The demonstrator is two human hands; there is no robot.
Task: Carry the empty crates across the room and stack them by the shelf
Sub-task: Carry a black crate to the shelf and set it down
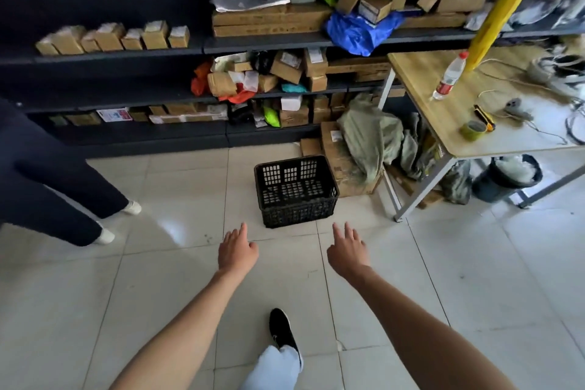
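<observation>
An empty black plastic crate (296, 191) with lattice walls stands on the tiled floor in front of the dark shelf (133, 54), which is packed with cardboard boxes. Both my arms reach forward over the floor. My left hand (237, 250) is open, fingers apart, a short way in front of the crate's near left corner. My right hand (347, 250) is also open and empty, just short of the crate's near right corner. Neither hand touches the crate.
Another person's legs (47, 180) in dark trousers stand at the left. A wooden table (449, 123) with a bottle, tape and cables is at the right, with a black bin (506, 179) under it. Cardboard boxes and green cloth (370, 139) lie behind the crate. My foot (281, 331) is below.
</observation>
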